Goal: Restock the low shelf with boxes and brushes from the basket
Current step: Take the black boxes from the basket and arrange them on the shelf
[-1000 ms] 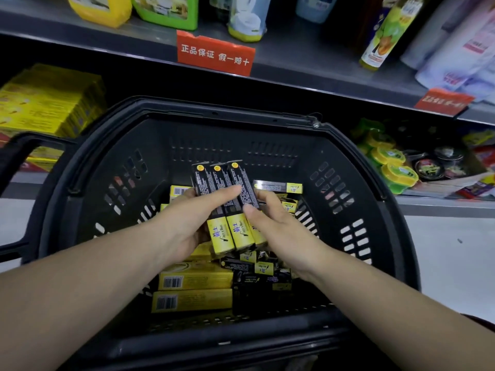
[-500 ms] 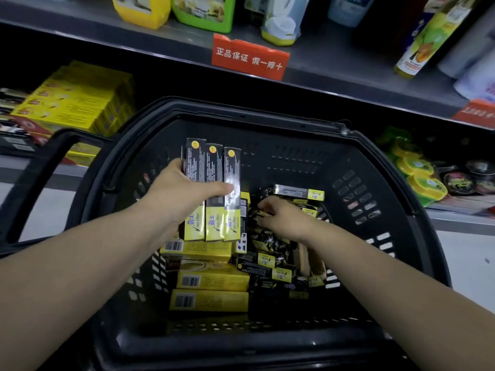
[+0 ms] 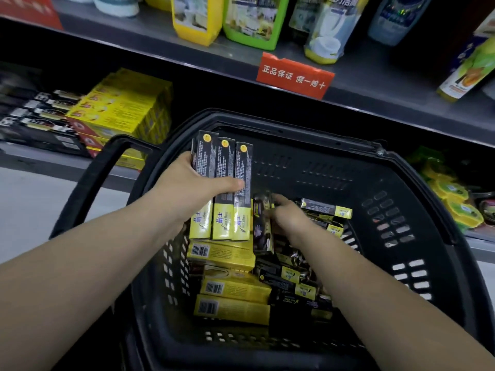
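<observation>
My left hand [image 3: 187,188] grips three slim black-and-yellow boxes [image 3: 223,167] side by side, held upright above the black basket [image 3: 417,199]. My right hand [image 3: 288,215] reaches down into the basket and holds another black-and-yellow box [image 3: 261,226] among the loose ones. More slim boxes [image 3: 328,210] and flat yellow boxes [image 3: 230,287] with barcodes lie on the basket's floor. The low shelf [image 3: 40,159] sits behind the basket at left, holding stacked yellow boxes [image 3: 123,105] and dark packs [image 3: 40,121].
The basket's handle [image 3: 99,167] arches at its left. An upper shelf carries cleaner bottles [image 3: 251,20] and a red label [image 3: 294,76]. Green-yellow round packs [image 3: 452,199] lie on the low shelf at right. White floor [image 3: 32,204] shows at left.
My left hand has lifted the three boxes up and leftward, away from the pile. My right hand let go of them and dropped into the basket onto another box.
</observation>
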A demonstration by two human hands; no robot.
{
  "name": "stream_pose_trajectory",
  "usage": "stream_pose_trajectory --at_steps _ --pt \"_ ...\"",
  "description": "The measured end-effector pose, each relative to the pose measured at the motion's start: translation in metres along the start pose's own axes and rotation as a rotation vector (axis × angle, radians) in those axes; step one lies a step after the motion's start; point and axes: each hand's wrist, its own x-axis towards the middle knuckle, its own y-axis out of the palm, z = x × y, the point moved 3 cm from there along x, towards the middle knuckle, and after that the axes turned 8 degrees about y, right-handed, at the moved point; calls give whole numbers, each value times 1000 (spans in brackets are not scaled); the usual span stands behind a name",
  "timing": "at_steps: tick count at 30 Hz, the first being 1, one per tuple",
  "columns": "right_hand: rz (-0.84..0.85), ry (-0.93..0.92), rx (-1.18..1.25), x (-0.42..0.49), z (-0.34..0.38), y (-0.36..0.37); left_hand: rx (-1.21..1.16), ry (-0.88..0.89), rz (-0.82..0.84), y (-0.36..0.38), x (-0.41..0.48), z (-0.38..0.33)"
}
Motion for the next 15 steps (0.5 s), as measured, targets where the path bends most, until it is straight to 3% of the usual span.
stream_pose_trajectory --at_steps 2,4,9,15 --pt "255 -46 444 -29 16 -4 -1 -2 -20 -6 0 -4" --pt "401 -107 642 -55 30 -5 -37 -29 -24 -7 -4 -7" --pt "430 -143 510 -102 59 9 -201 -159 64 -4 -17 -10" --pt "356 -143 594 -106 78 17 -158 9 -21 -39 -10 -30"
